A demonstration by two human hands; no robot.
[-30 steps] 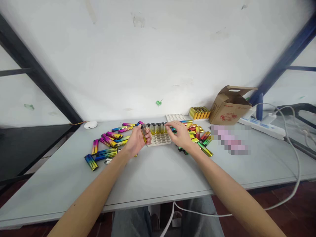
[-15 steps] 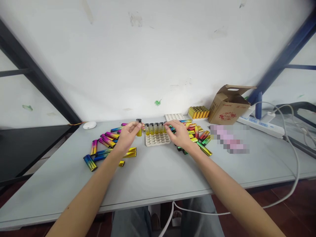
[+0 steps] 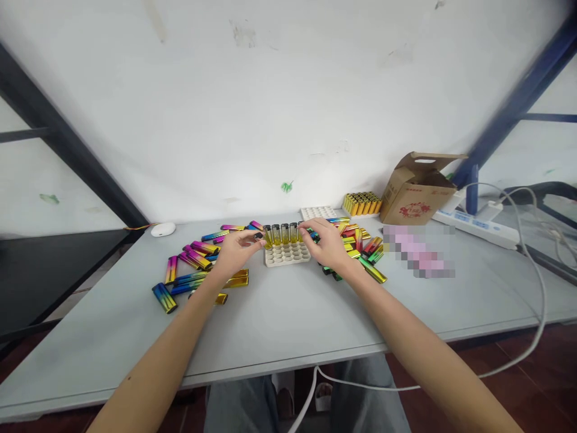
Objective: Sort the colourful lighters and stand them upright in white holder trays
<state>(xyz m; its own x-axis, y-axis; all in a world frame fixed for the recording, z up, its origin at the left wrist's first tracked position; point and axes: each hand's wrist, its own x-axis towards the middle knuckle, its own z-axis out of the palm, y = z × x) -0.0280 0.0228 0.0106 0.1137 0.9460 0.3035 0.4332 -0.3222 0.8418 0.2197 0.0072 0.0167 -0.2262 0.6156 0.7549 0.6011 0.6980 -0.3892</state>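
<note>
"What's around the hands?"

"Shiny lighters lie scattered left of the pale tray point(image 3: 288, 258): a left pile point(image 3: 196, 255) in pink, blue and gold. A right pile point(image 3: 372, 252), mostly red, green and gold, crowds its other side. Behind stand a second tray point(image 3: 318, 213), a block of yellow cylinders point(image 3: 362, 204) and an open cardboard box point(image 3: 415, 198). A power strip point(image 3: 480, 227) lies to the right, a small white case point(image 3: 163, 230) at far left."

"Anything in the way?"

"The left forearm crosses part of the left pile, and the right hand point(image 3: 325, 242) hides the right end of the lighter row point(image 3: 285, 233)."

"And the lighters being handled?"

"The row stands upright along the tray's back edge, black-topped, with see-through bodies yellowish lower down. Just left of it, the left hand point(image 3: 237, 252) pinches one more lighter point(image 3: 258, 235); only its black end shows clearly."

"Does the right hand grip anything?"

"Its bent fingertips are at the row's right end; whether they grasp or merely touch, one cannot tell."
</note>
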